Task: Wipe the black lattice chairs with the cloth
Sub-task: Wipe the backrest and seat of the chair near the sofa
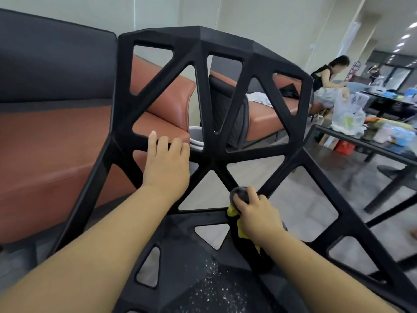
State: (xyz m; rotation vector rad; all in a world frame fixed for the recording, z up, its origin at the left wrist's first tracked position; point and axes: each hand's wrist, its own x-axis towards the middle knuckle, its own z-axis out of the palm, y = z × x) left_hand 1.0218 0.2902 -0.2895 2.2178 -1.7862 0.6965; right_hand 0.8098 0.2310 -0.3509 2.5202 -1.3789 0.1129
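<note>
A black lattice chair (228, 53) fills the middle of the head view, its backrest of triangular openings facing me and its seat below. My left hand (165, 163) grips a lower bar of the backrest, fingers curled over it. My right hand (257, 214) holds a bunched cloth (239, 199), grey on top and yellow underneath, pressed on a slanted bar where backrest meets seat. White specks lie on the seat (212, 288) near the bottom edge.
A brown and black sofa (45, 141) stands behind the chair at left. A black table (365, 145) with plastic bags and packets stands at right. A person sits at the far right. A grey bin (195, 138) shows through the lattice.
</note>
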